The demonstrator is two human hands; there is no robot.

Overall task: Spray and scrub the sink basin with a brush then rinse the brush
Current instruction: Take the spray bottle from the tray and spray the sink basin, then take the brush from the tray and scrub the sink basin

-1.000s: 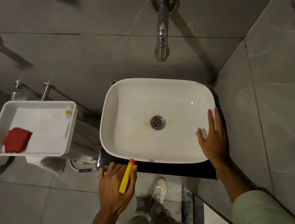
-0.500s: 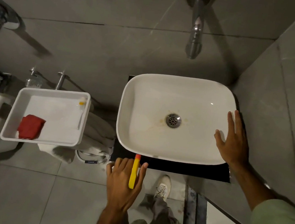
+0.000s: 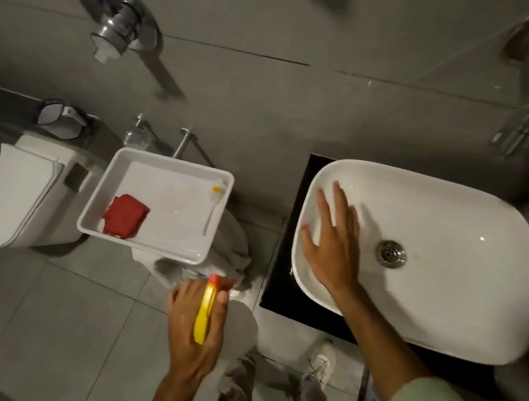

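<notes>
Over the white sink basin [image 3: 445,289] my right hand [image 3: 334,242] is spread wide and flat, fingers apart, holding nothing, above the basin's left inner wall; I cannot tell whether the palm touches the porcelain. My left hand [image 3: 195,321] is down by my knee, well to the left of the basin, wrapped around a yellow spray bottle [image 3: 204,313] with its orange cap pointing away from me toward the white tray [image 3: 151,246]. That tray sits between the toilet [image 3: 13,196] and the sink, and in it lie 2 things: a red cloth [image 3: 124,215] at the near left and the brush [image 3: 214,204], a slim pale one with a yellow band, lying along the right wall.

I judge this to be the changeover from spraying to scrubbing. Faint yellowish stains show beside the drain [image 3: 390,253], so no scrubbing seems done yet. The next move calls for parking the bottle somewhere, probably in the tray, and picking up the brush by its thin handle. The brush lies tight against the tray wall, so I will need to pinch it from above.
</notes>
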